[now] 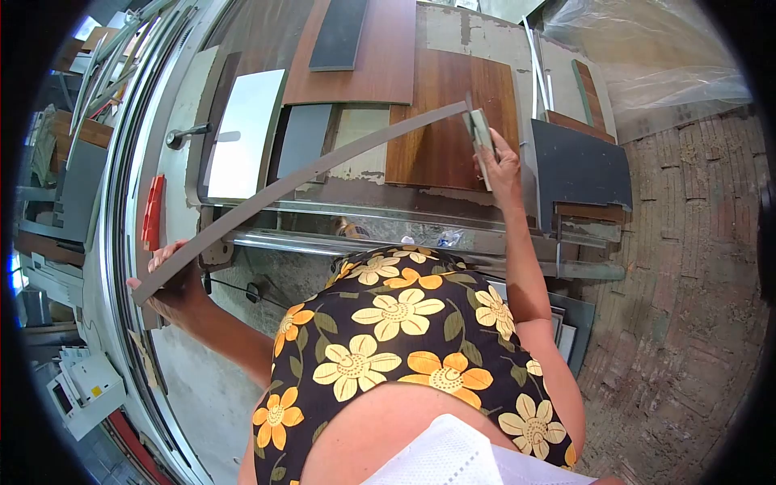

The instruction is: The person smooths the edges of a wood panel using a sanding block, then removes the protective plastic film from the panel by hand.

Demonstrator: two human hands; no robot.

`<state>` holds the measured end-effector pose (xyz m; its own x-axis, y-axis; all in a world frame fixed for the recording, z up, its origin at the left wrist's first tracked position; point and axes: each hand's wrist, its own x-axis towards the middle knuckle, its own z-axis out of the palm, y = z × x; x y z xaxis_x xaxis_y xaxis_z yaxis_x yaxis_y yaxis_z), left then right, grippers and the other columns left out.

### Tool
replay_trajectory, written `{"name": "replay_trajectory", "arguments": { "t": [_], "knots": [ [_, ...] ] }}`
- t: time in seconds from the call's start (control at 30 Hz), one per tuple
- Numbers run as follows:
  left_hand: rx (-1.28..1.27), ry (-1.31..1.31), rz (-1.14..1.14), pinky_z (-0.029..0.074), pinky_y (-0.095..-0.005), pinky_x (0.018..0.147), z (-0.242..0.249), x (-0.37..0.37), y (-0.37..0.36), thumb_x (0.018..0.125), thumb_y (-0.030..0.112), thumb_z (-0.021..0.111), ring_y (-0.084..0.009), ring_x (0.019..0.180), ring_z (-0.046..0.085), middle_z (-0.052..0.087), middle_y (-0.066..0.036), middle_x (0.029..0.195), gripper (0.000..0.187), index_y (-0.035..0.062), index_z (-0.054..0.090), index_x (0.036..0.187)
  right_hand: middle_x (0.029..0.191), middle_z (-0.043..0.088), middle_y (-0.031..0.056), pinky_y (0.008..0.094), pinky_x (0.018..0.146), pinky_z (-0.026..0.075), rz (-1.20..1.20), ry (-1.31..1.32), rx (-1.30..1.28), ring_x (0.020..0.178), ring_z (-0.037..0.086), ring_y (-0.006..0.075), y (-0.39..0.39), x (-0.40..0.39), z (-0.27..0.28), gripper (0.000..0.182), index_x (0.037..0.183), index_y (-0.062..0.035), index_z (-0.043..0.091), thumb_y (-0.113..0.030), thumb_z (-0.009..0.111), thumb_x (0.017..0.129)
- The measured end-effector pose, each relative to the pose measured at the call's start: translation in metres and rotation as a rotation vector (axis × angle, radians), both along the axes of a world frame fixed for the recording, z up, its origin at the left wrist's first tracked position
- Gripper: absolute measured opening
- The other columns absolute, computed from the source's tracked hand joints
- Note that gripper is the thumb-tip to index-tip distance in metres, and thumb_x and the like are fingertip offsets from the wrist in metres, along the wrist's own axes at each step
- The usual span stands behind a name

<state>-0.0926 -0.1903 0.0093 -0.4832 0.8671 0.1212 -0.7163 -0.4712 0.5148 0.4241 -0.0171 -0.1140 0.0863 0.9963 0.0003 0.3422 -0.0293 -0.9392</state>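
Note:
A long grey-brown strip [303, 175] runs diagonally from the lower left up to the right. My left hand [174, 279] holds its lower left end, with fingers at the strip's edge. In my right hand [503, 167] is a narrow light-coloured block or stack of pieces [482, 145], held upright beside the strip's far end. Behind them lie a brown wood-grain board [449, 121], a white panel [242, 137] and a grey panel [304, 141]. What the underside of my right hand touches is hidden.
A metal rail [323, 243] crosses in front of my body. A black knob [190, 134] and a red tool [152, 213] are at the left. Dark panels [582, 166] lie at the right, beside a brick-patterned floor [687, 242]. Clear plastic sheeting [647, 48] hangs at the upper right.

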Motion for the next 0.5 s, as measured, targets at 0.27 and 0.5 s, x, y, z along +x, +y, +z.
{"name": "replay_trajectory", "arguments": {
  "t": [0.27,0.5],
  "knots": [
    [-0.189,-0.069,0.282,0.042,-0.0483,0.082,0.028,0.034,0.014,0.093,0.062,0.034,-0.0261,0.069,0.052,0.049,-0.008,0.066,0.064,0.0048,0.048,0.068,0.087,0.067,0.0081,0.0261,0.065,0.052,0.124,0.003,0.182,0.073,0.063,0.0118,-0.035,-0.051,0.066,0.042,0.129,-0.0029,0.051,-0.011,0.061,0.089],
    [-0.093,-0.109,0.245,0.042,-0.0446,0.078,0.038,0.048,0.018,0.091,0.065,0.037,-0.0231,0.067,0.05,0.049,-0.005,0.065,0.064,0.006,0.047,0.067,0.108,0.065,0.0183,0.0303,0.078,0.052,0.585,0.108,0.293,0.095,0.065,0.0205,-0.068,-0.119,0.104,0.047,0.128,-0.0061,0.053,-0.003,0.066,0.083]
  ]
}}
